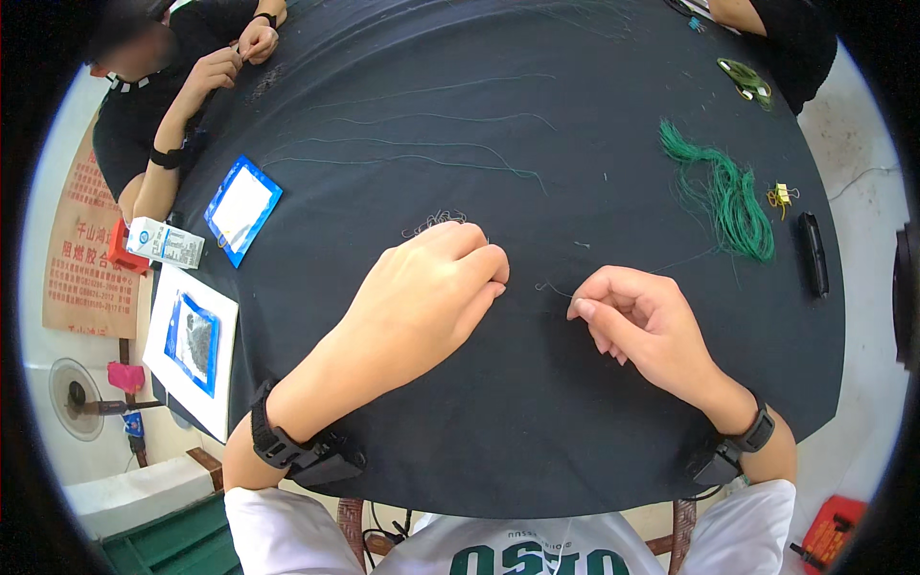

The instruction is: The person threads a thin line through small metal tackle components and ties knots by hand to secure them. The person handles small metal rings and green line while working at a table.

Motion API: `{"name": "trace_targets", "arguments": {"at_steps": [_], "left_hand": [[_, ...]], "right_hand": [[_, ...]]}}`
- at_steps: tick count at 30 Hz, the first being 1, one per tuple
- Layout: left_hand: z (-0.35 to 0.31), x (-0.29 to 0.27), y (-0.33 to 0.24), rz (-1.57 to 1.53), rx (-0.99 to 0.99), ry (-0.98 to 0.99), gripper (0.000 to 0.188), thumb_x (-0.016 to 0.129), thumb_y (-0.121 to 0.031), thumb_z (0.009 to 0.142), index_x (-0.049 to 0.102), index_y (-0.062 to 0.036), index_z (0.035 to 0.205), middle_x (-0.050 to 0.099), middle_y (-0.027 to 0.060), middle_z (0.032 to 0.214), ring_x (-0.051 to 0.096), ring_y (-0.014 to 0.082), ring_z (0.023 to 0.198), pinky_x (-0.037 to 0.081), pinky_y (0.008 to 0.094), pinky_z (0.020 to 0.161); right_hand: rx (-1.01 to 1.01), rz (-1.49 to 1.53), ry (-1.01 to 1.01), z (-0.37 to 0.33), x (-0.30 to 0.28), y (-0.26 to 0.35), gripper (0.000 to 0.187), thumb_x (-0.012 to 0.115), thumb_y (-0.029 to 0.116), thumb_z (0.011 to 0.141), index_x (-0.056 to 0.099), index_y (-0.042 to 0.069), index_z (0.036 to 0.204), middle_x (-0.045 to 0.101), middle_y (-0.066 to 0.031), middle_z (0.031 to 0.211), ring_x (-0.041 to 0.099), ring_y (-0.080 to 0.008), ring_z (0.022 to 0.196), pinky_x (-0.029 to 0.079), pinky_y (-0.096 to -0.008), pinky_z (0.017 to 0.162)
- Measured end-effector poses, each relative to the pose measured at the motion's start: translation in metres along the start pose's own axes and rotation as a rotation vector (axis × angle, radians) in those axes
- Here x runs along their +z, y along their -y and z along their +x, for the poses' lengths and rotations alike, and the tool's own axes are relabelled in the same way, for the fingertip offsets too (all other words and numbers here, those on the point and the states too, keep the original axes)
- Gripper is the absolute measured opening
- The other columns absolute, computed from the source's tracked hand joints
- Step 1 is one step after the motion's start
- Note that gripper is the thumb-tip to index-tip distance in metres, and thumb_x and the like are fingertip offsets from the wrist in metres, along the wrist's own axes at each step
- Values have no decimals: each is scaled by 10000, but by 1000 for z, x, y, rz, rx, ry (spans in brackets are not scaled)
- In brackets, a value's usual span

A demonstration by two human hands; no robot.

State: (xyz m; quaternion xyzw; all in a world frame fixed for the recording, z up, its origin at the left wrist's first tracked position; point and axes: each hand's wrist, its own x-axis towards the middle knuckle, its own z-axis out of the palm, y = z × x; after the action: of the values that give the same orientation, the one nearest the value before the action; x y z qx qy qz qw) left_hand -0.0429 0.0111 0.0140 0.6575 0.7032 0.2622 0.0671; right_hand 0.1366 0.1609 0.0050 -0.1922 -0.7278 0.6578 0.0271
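Observation:
My right hand (647,326) pinches a thin green thread, its fingers curled. The thread's short end (544,286) sticks out to the left of the fingertips and bends into a small loop. My left hand (431,283) is closed, palm down, with its fingertips pointing right, apart from the thread end; whatever it holds is hidden. Just beyond its knuckles lies a small pile of thin, dark, curved pieces that look like fish hooks (436,220), partly covered by the hand. To the right, a loose bundle of green thread (733,201) lies on the black-covered table (498,431).
Several single threads (412,144) stretch across the far table. At right are a yellow binder clip (783,195), a black pen-like case (813,254) and a green coil (745,81). Blue-edged packets (243,211) and a carton (165,242) lie left. A co-worker's hands (235,57) work far left.

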Motion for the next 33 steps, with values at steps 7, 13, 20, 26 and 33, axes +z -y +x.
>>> {"name": "trace_targets", "arguments": {"at_steps": [7,13,20,26,33], "left_hand": [[-3,4,1,15,56,73,85,645,-64,763,607,-43,837,552,95,789,574,286,747,477,369,665],[-4,-3,-8,35,33,-8,86,661,-89,766,595,-43,796,566,93,792,581,280,743,472,375,653],[-12,5,-20,2,-128,46,181,715,-160,765,586,-33,765,554,88,719,577,259,683,455,344,599],[-14,19,-26,9,-148,-39,193,717,-141,763,564,-25,776,552,95,745,570,257,682,454,346,602],[-13,23,-21,-123,-120,-39,130,687,-68,766,581,-24,827,549,95,760,563,241,682,450,334,605]], "right_hand": [[-26,10,0,2,3,-4,109,553,76,914,603,-10,870,549,13,681,498,-29,602,399,-192,530],[-18,-10,0,2,3,-2,106,550,71,914,602,-9,869,547,16,683,497,-28,603,400,-191,533],[-36,12,-2,1,3,-4,102,553,70,908,602,-7,863,550,15,679,499,-28,601,398,-191,530],[-26,-10,-8,2,3,-5,108,555,72,904,608,-8,853,559,10,680,510,-33,599,405,-196,527],[-48,-24,-19,2,4,-6,114,559,78,903,613,-5,849,564,14,666,518,-31,591,410,-196,523]]}}
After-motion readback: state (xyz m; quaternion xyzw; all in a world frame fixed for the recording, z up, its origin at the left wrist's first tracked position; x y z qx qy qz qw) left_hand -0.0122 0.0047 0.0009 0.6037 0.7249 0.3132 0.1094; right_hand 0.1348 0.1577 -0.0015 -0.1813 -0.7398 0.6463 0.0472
